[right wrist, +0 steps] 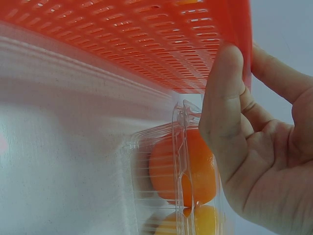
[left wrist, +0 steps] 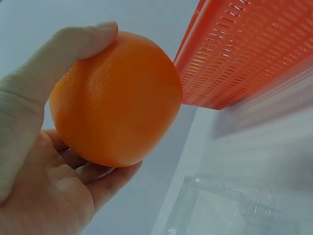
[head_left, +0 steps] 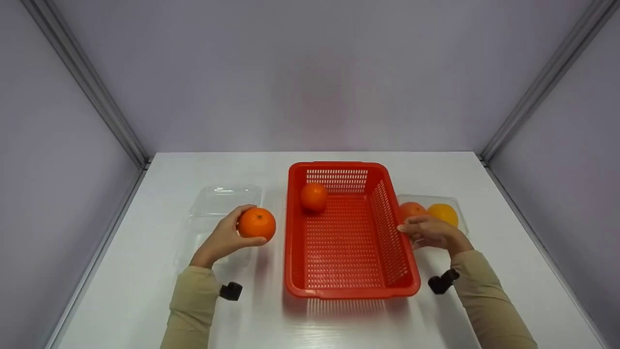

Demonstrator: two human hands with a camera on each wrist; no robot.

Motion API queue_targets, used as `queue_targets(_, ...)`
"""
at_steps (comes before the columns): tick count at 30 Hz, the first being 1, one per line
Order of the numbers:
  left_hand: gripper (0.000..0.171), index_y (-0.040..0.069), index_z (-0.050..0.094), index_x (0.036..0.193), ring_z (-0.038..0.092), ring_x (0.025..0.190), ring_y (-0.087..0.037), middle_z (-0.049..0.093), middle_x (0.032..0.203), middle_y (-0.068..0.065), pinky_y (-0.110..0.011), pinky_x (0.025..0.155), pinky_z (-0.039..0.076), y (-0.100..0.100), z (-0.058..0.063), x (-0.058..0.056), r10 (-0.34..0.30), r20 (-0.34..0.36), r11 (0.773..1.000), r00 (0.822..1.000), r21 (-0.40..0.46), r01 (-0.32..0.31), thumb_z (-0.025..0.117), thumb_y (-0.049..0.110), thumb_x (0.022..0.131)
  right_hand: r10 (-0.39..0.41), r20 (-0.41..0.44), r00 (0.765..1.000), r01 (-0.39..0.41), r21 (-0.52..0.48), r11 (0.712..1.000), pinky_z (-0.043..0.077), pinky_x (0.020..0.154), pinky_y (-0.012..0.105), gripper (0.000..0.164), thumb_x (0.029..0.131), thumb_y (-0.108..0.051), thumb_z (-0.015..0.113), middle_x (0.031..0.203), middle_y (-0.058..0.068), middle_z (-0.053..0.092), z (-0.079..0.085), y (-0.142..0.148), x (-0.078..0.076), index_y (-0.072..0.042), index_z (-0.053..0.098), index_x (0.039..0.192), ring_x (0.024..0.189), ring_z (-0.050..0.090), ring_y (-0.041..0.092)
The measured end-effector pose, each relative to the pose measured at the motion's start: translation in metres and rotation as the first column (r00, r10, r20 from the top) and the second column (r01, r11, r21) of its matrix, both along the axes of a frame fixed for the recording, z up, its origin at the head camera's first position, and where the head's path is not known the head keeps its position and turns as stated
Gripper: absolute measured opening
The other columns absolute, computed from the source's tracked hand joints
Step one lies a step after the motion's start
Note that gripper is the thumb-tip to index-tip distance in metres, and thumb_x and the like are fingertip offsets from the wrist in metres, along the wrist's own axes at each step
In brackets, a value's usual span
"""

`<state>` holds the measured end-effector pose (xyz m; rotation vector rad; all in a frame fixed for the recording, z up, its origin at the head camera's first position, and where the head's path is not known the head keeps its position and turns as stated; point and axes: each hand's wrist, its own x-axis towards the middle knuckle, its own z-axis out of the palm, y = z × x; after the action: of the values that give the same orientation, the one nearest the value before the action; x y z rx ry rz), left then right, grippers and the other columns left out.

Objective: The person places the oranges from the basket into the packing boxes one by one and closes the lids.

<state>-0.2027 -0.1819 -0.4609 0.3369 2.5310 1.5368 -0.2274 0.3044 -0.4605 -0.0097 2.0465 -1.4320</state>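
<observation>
My left hand (head_left: pixel 231 237) grips an orange (head_left: pixel 257 226) just left of the red plastic basket (head_left: pixel 352 293). In the left wrist view the thumb lies over the top of this orange (left wrist: pixel 122 98) and the fingers curl beneath it. Another orange (head_left: pixel 314 197) sits inside the basket, toward its far left corner. My right hand (head_left: pixel 431 231) holds the basket's right rim. Seen from the right wrist, the rim (right wrist: pixel 239 34) is pinched, with one digit against the slotted outer wall and others behind it.
Left of the basket lies a transparent plastic clamshell box (head_left: pixel 225 196), partly behind the left hand. To the right, another transparent box (head_left: pixel 462 218) holds an orange-red fruit (head_left: pixel 411 209) and a yellow fruit (head_left: pixel 443 213). Pale walls enclose the white table (head_left: pixel 121 271).
</observation>
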Motion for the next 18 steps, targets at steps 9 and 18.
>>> queue_targets(9, 0.080, 0.012, 0.042, 0.141, 0.054, 0.121, -0.030, 0.051, 0.142, -0.013, -0.049, 0.103, 0.047, -0.0052, -0.0027, 0.0025, 0.023, 0.035, 1.000, 0.999, -0.010, -0.022, 0.082, 0.030, 0.074, 0.002, 0.004, 1.000, -0.002, -0.007, 1.000, 0.058, 0.067, 0.025, 0.012, 0.095, -0.028, 0.060, 0.082, -0.007, 0.069, -0.0002, 0.0006, -0.0010, -0.018, 0.059, 0.088, 0.071, 0.065, 0.007)
queue_targets(18, 0.081, 0.013, 0.042, 0.141, 0.055, 0.120, -0.030, 0.051, 0.141, -0.013, -0.046, 0.100, 0.049, -0.0105, -0.0038, 0.0038, 0.044, 0.048, 0.999, 0.998, -0.032, -0.042, 0.082, 0.031, 0.073, -0.007, 0.008, 1.000, 0.007, -0.011, 1.000, 0.058, 0.068, 0.026, 0.011, 0.094, -0.027, 0.061, 0.083, -0.007, 0.069, 0.0003, -0.0003, -0.0004, -0.016, 0.060, 0.093, 0.072, 0.065, 0.008)
